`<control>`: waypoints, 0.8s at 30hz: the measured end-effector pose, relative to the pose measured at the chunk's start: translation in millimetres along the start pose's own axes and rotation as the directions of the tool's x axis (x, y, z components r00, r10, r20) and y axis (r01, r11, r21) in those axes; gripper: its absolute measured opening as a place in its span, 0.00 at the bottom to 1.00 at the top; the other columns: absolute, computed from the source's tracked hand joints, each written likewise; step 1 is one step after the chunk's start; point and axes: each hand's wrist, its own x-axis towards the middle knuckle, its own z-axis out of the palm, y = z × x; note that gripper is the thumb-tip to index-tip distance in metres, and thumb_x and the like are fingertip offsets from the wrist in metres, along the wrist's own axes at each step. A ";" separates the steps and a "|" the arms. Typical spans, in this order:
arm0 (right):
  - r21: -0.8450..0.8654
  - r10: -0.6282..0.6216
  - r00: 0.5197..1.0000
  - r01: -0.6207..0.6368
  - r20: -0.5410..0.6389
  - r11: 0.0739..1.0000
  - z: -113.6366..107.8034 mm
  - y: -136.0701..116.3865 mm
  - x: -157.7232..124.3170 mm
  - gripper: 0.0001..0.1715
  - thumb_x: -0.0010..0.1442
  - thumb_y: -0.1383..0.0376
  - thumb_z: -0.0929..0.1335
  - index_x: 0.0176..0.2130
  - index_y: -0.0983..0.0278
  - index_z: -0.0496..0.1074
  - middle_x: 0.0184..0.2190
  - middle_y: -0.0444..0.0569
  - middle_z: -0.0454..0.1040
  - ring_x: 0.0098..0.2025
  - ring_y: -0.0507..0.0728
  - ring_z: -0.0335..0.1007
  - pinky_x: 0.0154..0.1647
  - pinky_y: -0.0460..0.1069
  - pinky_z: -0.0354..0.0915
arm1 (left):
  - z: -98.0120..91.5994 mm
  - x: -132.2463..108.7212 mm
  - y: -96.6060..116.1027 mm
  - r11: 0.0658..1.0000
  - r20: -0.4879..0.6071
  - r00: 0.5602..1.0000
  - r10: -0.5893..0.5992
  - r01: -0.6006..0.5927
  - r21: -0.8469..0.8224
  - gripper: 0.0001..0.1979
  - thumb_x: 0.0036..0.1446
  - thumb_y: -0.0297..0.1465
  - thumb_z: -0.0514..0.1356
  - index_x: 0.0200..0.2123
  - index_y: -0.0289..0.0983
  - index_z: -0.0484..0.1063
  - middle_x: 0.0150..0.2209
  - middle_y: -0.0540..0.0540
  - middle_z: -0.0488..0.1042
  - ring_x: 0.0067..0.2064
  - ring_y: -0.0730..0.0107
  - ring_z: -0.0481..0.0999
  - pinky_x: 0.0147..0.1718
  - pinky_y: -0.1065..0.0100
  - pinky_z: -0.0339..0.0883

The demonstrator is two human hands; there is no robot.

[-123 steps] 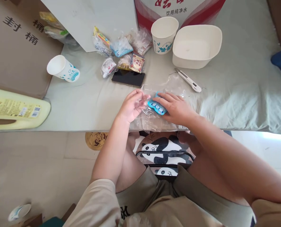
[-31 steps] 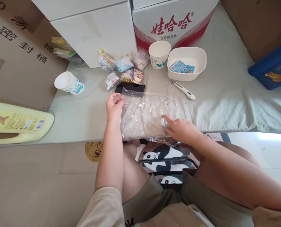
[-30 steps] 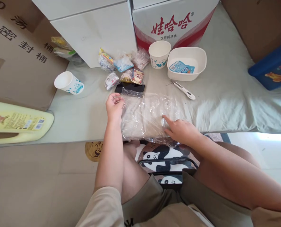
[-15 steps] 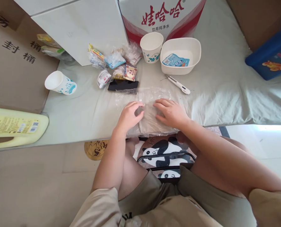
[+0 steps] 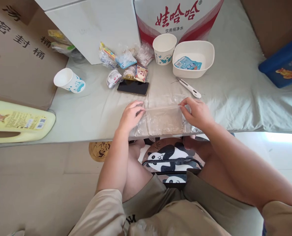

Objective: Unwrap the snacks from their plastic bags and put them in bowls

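A clear plastic bag [image 5: 163, 119] lies across the front edge of the cloth-covered surface, wrinkled and see-through. My left hand [image 5: 132, 114] pinches its left side between thumb and fingers. On the other side my right hand [image 5: 196, 111] pinches the bag's right part, so a straight fold runs between the two hands. Just beyond the bag rest a black phone [image 5: 133, 87] and a white utility knife [image 5: 189, 88]. Several small wrapped snacks [image 5: 129, 72] are heaped behind the phone.
A paper cup [image 5: 164, 49] and a white plastic bowl [image 5: 193, 60] with a blue packet stand before a carton [image 5: 177, 19]. Another paper cup [image 5: 69, 80] leans at left, near a yellow jug [image 5: 20, 121]. A blue container [image 5: 283, 62] is at right.
My hands have moved apart, the right one further right, and now grip the bag's sides. The bag's top has been folded towards me, off the phone. The view has shifted slightly.
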 end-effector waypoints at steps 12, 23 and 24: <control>0.578 0.319 0.863 -0.500 0.391 0.645 -45.9 -9.4 -9.2 0.21 0.59 0.48 0.71 0.44 0.59 0.71 0.17 0.40 0.71 0.14 0.50 0.58 0.16 0.47 0.55 | -14.8 11.1 14.0 0.544 0.040 0.840 -0.541 0.386 -0.745 0.11 0.56 0.40 0.66 0.33 0.41 0.69 0.16 0.58 0.64 0.14 0.79 0.60 0.13 0.76 0.51; 0.670 0.102 0.738 -0.654 0.667 0.351 -10.8 -29.8 5.2 0.24 0.62 0.53 0.68 0.53 0.63 0.68 0.48 0.56 0.80 0.40 0.57 0.80 0.40 0.52 0.74 | -4.6 19.9 38.5 0.624 0.502 0.819 -0.278 0.552 -0.553 0.18 0.52 0.45 0.69 0.33 0.39 0.70 0.10 0.59 0.59 0.11 0.80 0.52 0.11 0.76 0.41; 0.634 0.013 0.692 -0.668 0.721 0.391 -5.0 -37.7 4.1 0.26 0.60 0.54 0.70 0.54 0.62 0.67 0.45 0.54 0.80 0.37 0.55 0.79 0.39 0.51 0.74 | -3.6 20.5 40.5 0.628 0.525 0.810 -0.262 0.556 -0.545 0.19 0.51 0.46 0.70 0.35 0.38 0.71 0.11 0.59 0.60 0.11 0.80 0.52 0.11 0.76 0.41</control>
